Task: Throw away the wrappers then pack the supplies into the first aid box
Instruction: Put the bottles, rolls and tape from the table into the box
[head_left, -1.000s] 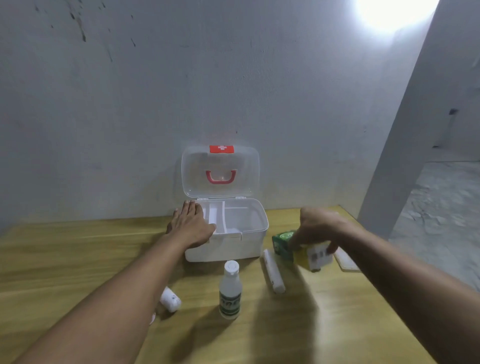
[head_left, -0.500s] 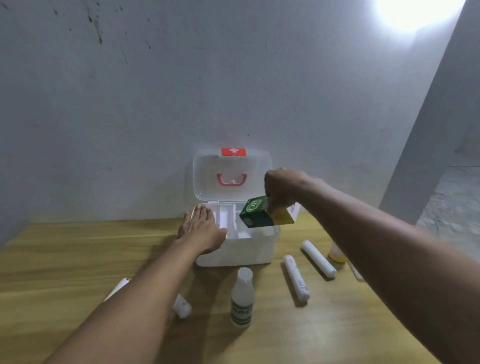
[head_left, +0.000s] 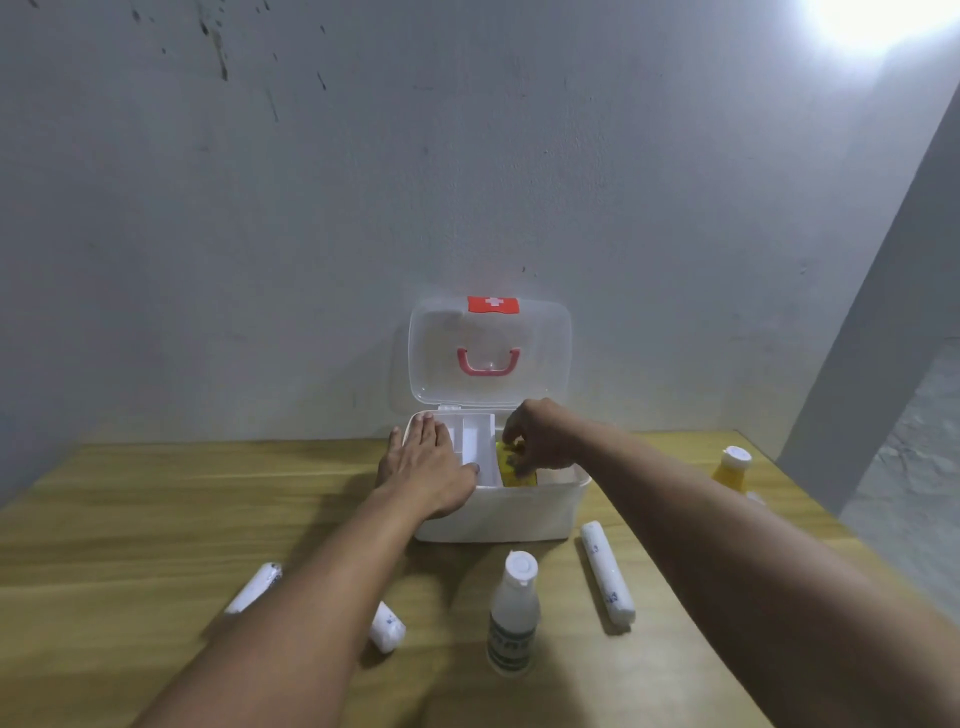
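Head view, wooden table (head_left: 130, 519) against a grey wall.

Left hand (head_left: 431, 470): palm down, flat on the left rim of the first aid box (head_left: 501, 512), fingers (head_left: 428, 434) together and stretched toward the hinge side, thumb lying over the front-left part of the inner tray; holding nothing, only pressing on the box. Left forearm running from the near edge of the table diagonally up to the box.

Right hand (head_left: 540, 439): reaching from the right, over the right compartment of the box, wrist bent down, fingers (head_left: 511, 434) curled narrow around the top of a yellow carton (head_left: 511, 475). Carton standing inside the right compartment, against the tray's divider; whether still gripped or merely touched, hard to tell.

Box: white, open, at the far middle of the table; clear lid (head_left: 491, 353) upright against the wall, with red handle and red cross label.

Count on the table:
- Rolled bandages, three: one (head_left: 607, 579) just right of the box's front, lying lengthwise; one (head_left: 254, 587) left of the left forearm; one (head_left: 387, 626) partly hidden beneath that forearm.
- Clear bottle (head_left: 513, 613), one: upright, white cap, green label, in front of the box.
- Yellow bottle (head_left: 732, 470), one: white cap, near the far right corner.
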